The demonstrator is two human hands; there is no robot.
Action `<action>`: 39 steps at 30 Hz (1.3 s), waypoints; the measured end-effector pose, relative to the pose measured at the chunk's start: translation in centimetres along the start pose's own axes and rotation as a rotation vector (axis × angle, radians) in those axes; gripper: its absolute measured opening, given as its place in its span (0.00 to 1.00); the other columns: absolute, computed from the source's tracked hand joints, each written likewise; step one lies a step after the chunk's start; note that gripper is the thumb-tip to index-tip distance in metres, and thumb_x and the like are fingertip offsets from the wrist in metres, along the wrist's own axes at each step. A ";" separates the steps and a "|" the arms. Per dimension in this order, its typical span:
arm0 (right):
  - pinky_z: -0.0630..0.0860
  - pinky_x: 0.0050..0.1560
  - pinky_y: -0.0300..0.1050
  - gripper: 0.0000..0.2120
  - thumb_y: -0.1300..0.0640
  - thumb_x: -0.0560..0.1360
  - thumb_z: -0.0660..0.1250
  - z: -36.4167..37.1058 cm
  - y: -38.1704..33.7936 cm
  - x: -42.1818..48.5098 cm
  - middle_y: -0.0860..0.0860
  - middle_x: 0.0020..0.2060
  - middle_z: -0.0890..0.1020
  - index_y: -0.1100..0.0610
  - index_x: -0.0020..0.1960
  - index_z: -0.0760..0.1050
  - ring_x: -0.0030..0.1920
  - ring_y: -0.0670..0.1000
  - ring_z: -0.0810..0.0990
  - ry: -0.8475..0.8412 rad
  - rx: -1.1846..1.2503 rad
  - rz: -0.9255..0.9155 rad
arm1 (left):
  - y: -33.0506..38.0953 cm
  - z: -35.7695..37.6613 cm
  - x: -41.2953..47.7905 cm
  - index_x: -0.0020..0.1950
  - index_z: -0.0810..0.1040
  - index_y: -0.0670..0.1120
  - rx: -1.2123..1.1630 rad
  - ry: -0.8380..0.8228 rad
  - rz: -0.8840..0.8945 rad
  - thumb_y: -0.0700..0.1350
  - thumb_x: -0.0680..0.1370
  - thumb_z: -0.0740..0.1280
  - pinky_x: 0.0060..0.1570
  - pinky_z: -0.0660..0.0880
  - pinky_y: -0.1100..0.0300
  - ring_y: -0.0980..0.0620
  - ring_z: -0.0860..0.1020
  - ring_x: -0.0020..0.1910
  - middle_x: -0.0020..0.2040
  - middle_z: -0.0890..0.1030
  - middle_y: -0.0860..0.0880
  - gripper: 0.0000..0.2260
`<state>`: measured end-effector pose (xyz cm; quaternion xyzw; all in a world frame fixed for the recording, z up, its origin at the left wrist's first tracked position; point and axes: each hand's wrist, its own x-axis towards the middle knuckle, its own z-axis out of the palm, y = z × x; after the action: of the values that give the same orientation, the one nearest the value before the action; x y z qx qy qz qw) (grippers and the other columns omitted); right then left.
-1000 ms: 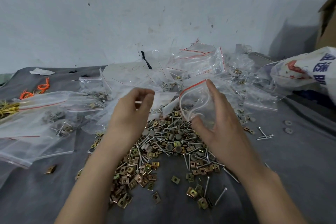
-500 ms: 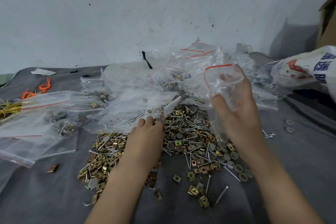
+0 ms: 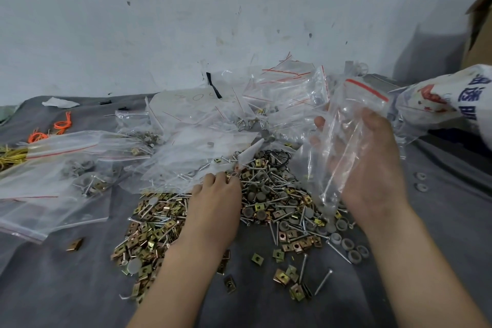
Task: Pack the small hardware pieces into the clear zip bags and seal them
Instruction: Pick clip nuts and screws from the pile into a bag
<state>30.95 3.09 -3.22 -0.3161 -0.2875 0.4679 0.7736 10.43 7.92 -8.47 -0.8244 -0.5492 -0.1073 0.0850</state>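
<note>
Clear red-striped zip bag [image 3: 346, 125] held above right side of heap of brass clips, screws and grey washers [image 3: 277, 202] on grey-cloth counter [image 3: 439, 221], right hand [image 3: 372, 173] fingers curled round it, left hand [image 3: 215, 202] fingers down in heap, grip cannot be told; limp mouth could collapse, spilling pieces.

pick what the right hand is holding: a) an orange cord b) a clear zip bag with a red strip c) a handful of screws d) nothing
b, the right hand grips a clear zip bag raised above the hardware pile, its red strip at the top.
</note>
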 end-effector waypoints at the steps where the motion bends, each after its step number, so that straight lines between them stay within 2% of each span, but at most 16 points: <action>1: 0.82 0.54 0.56 0.15 0.46 0.79 0.65 0.0 -0.1 0.0 0.56 0.59 0.84 0.52 0.59 0.83 0.56 0.57 0.85 0.013 0.006 0.000 | 0.0 0.0 0.0 0.66 0.70 0.48 0.005 0.002 0.006 0.42 0.82 0.61 0.60 0.71 0.52 0.45 0.70 0.64 0.62 0.73 0.47 0.13; 4: 0.79 0.62 0.57 0.15 0.47 0.80 0.62 0.0 -0.2 -0.1 0.55 0.57 0.85 0.53 0.59 0.79 0.59 0.57 0.84 0.016 0.029 -0.011 | 0.0 -0.1 0.1 0.66 0.70 0.47 -0.008 0.011 0.012 0.41 0.82 0.59 0.60 0.70 0.52 0.45 0.70 0.64 0.62 0.74 0.47 0.13; 6: 0.78 0.62 0.56 0.16 0.47 0.80 0.62 0.1 -0.3 -0.1 0.55 0.58 0.85 0.55 0.61 0.79 0.59 0.56 0.83 0.016 0.034 -0.014 | -0.1 0.0 0.1 0.66 0.70 0.47 -0.019 0.009 0.023 0.41 0.82 0.59 0.61 0.70 0.52 0.45 0.70 0.64 0.62 0.74 0.47 0.13; 9: 0.76 0.66 0.58 0.22 0.48 0.80 0.63 0.5 -0.3 -0.2 0.56 0.63 0.82 0.57 0.70 0.75 0.62 0.55 0.82 0.034 0.035 -0.014 | -0.5 0.2 0.3 0.67 0.71 0.47 -0.039 0.009 0.024 0.41 0.82 0.59 0.61 0.71 0.53 0.45 0.71 0.63 0.62 0.74 0.47 0.14; 11: 0.76 0.66 0.61 0.23 0.48 0.79 0.64 0.5 -0.2 -0.2 0.55 0.64 0.81 0.57 0.71 0.74 0.63 0.57 0.82 0.042 0.007 -0.012 | -0.8 0.2 0.4 0.68 0.72 0.47 -0.113 0.027 0.007 0.42 0.83 0.57 0.61 0.71 0.53 0.45 0.71 0.61 0.61 0.75 0.46 0.14; 13: 0.77 0.63 0.62 0.23 0.46 0.77 0.66 0.4 -0.2 -0.3 0.55 0.64 0.81 0.55 0.69 0.75 0.63 0.59 0.81 0.046 -0.054 -0.013 | -1.1 -0.2 0.6 0.67 0.74 0.48 -0.365 0.071 -0.053 0.44 0.84 0.56 0.56 0.72 0.56 0.48 0.73 0.56 0.56 0.77 0.46 0.14; 14: 0.78 0.62 0.62 0.24 0.45 0.75 0.68 0.4 -0.2 -0.3 0.54 0.65 0.81 0.54 0.67 0.77 0.64 0.59 0.81 0.047 -0.090 -0.029 | -1.2 -0.4 0.6 0.65 0.76 0.48 -0.536 0.093 -0.093 0.45 0.84 0.56 0.49 0.73 0.59 0.51 0.75 0.48 0.51 0.79 0.48 0.13; 16: 0.76 0.65 0.62 0.20 0.44 0.71 0.71 0.5 -0.4 -0.3 0.51 0.63 0.82 0.49 0.61 0.82 0.64 0.56 0.80 0.059 -0.160 -0.083 | -1.2 -0.6 0.7 0.58 0.80 0.50 -0.877 0.089 -0.183 0.45 0.84 0.58 0.34 0.70 0.63 0.56 0.73 0.31 0.35 0.78 0.55 0.11; 17: 0.74 0.67 0.62 0.18 0.44 0.70 0.71 0.5 -0.4 -0.3 0.48 0.60 0.84 0.46 0.58 0.83 0.64 0.53 0.81 0.068 -0.200 -0.124 | -1.2 -0.7 0.7 0.54 0.80 0.51 -1.028 0.073 -0.245 0.44 0.84 0.59 0.33 0.70 0.63 0.56 0.71 0.29 0.32 0.76 0.56 0.10; 20: 0.72 0.69 0.59 0.19 0.46 0.73 0.70 0.1 0.0 0.0 0.43 0.59 0.83 0.44 0.63 0.77 0.64 0.47 0.79 0.046 -0.418 -0.312 | -1.2 -1.6 0.7 0.50 0.82 0.47 -1.552 -0.059 -0.459 0.43 0.83 0.62 0.38 0.73 0.59 0.53 0.72 0.36 0.36 0.74 0.49 0.09; 23: 0.73 0.68 0.56 0.18 0.47 0.77 0.68 -0.1 0.8 -0.1 0.40 0.61 0.81 0.37 0.65 0.71 0.63 0.43 0.79 -0.064 -0.595 -0.434 | -1.4 -2.3 0.7 0.47 0.81 0.47 -1.936 -0.231 -0.559 0.44 0.82 0.65 0.37 0.75 0.60 0.55 0.76 0.35 0.37 0.79 0.50 0.07; 28: 0.70 0.71 0.57 0.32 0.45 0.75 0.69 -0.4 1.5 0.1 0.40 0.67 0.76 0.39 0.76 0.62 0.69 0.43 0.74 -0.111 -0.663 -0.414 | -1.7 -2.3 0.8 0.46 0.83 0.52 -2.186 -0.383 -0.574 0.45 0.78 0.67 0.35 0.76 0.61 0.55 0.77 0.33 0.38 0.80 0.50 0.05; 31: 0.71 0.71 0.58 0.33 0.45 0.74 0.69 -0.4 1.7 0.0 0.37 0.66 0.76 0.38 0.76 0.61 0.69 0.45 0.75 -0.104 -0.683 -0.411 | -1.7 -2.3 0.8 0.42 0.86 0.53 -2.302 -0.399 -0.582 0.45 0.75 0.68 0.34 0.76 0.60 0.54 0.77 0.33 0.39 0.79 0.50 0.07; 35: 0.70 0.71 0.61 0.35 0.41 0.71 0.69 -0.4 1.9 -0.1 0.36 0.66 0.75 0.36 0.75 0.61 0.69 0.46 0.74 -0.107 -0.703 -0.396 | -1.9 -2.3 1.0 0.45 0.85 0.50 -2.356 -0.372 -0.640 0.44 0.77 0.68 0.34 0.77 0.60 0.55 0.77 0.35 0.40 0.79 0.50 0.06; 39: 0.70 0.72 0.58 0.35 0.41 0.71 0.69 -0.3 2.0 -0.3 0.37 0.67 0.75 0.35 0.75 0.61 0.69 0.43 0.73 -0.099 -0.713 -0.400 | -2.0 -2.3 1.2 0.51 0.84 0.47 -2.490 -0.291 -0.727 0.40 0.79 0.65 0.40 0.75 0.60 0.56 0.79 0.38 0.41 0.80 0.51 0.08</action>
<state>30.00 3.51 -4.99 -0.4792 -0.5243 0.1941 0.6766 8.84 9.14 -5.92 -0.1587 -0.2764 -0.4680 -0.8243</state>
